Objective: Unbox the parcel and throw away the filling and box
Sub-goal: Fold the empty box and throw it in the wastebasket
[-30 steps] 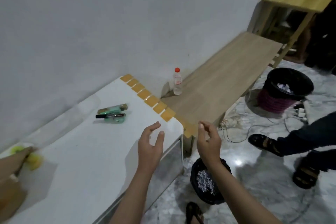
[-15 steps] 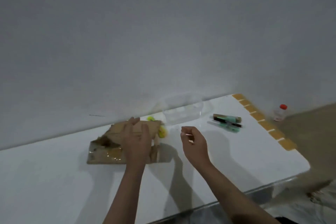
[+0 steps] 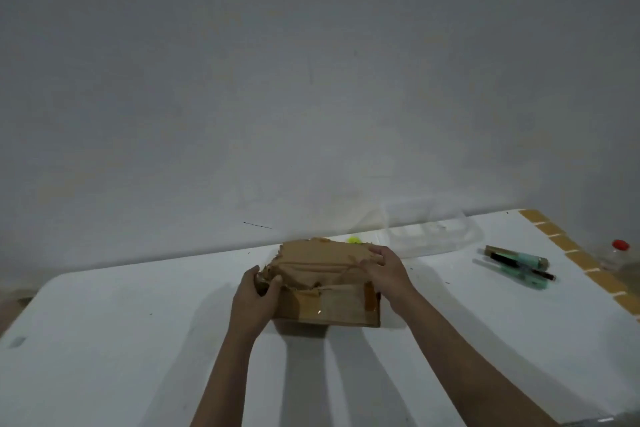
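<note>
gripping the box now, left hand and right hand both; earlier only the left touched it.

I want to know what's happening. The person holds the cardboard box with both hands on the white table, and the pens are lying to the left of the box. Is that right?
Not quite. The pens lie to the right of the cardboard box, not the left; the head view shows it. The rest holds: the left hand and right hand both hold the box on the white table.
</note>
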### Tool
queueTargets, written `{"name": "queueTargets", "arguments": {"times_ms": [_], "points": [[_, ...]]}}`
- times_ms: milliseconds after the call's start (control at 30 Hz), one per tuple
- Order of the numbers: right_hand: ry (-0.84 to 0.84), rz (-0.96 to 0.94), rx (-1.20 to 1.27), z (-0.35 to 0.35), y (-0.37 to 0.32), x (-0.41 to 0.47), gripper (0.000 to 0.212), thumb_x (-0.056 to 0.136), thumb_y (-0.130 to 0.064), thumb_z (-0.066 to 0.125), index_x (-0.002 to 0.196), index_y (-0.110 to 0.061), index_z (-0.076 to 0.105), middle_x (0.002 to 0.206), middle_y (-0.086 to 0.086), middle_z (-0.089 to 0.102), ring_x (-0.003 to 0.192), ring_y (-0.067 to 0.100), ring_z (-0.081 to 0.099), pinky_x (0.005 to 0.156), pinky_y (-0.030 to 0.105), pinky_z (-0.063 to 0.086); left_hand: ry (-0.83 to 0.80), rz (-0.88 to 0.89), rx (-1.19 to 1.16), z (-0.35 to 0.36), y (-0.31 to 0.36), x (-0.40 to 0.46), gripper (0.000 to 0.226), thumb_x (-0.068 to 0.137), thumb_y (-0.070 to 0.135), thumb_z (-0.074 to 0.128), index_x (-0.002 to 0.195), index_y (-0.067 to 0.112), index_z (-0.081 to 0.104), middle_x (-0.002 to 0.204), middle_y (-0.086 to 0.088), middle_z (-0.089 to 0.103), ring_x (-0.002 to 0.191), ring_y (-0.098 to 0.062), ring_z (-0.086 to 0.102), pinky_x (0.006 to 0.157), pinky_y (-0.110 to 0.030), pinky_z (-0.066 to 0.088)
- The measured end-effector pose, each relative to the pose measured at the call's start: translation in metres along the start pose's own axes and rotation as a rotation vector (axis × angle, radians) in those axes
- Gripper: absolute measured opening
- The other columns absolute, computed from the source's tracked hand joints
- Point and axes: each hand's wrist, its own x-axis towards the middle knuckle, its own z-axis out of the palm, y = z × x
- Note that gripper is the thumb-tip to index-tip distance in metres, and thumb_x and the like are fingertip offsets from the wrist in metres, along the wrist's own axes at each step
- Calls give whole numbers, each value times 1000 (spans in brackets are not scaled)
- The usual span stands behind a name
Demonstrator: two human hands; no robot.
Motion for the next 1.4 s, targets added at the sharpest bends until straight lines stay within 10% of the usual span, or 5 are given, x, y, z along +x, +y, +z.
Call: {"name": "queueTargets", "arguments": {"times_ms": [400, 533, 800, 1033, 1400], "points": [[99, -137, 368, 0, 20, -15, 21, 91, -34, 57, 106, -20, 54, 101, 3, 59, 61, 10, 56, 44, 26, 42, 7, 68, -149, 1, -12, -6, 61, 88, 30, 62, 141, 16, 36, 129, -5, 50, 117, -21, 51, 90, -28, 44], [111, -82, 409, 3, 22, -23, 40, 95, -45, 43, 83, -22, 73, 114, -7, 64, 110, 11, 56, 94, 35, 45, 33, 17, -401, 4, -1, -13, 45, 99, 42, 31, 141, 27, 35, 132, 13, 36, 120, -5, 35, 100, -25, 31], [256, -141, 171, -22, 32, -45, 39, 86, -23, 63, 124, -20, 55, 118, 2, 59, 105, 15, 57, 94, 29, 46, 11, 234, -274, 19, 12, -29, 25, 84, 41, 61, 104, 28, 64, 110, 6, 64, 105, -16, 58, 87, -33, 49], [394, -86, 106, -138, 34, -82, 38, 90, -22, 59, 127, -28, 48, 135, 3, 47, 111, 22, 51, 85, 38, 52, -118, 423, -311, 100, 74, -74, 22, 85, 12, 65, 107, 15, 64, 113, 2, 63, 105, -14, 58, 75, -7, 46], [840, -55, 67, -420, 99, -242, 49, 85, -16, 65, 130, -30, 52, 126, -3, 45, 113, 18, 45, 92, 35, 43, -621, 532, -291, 329, 163, -270, 26, 82, 17, 69, 106, 23, 61, 114, 6, 59, 108, -13, 55, 89, -28, 49]]}}
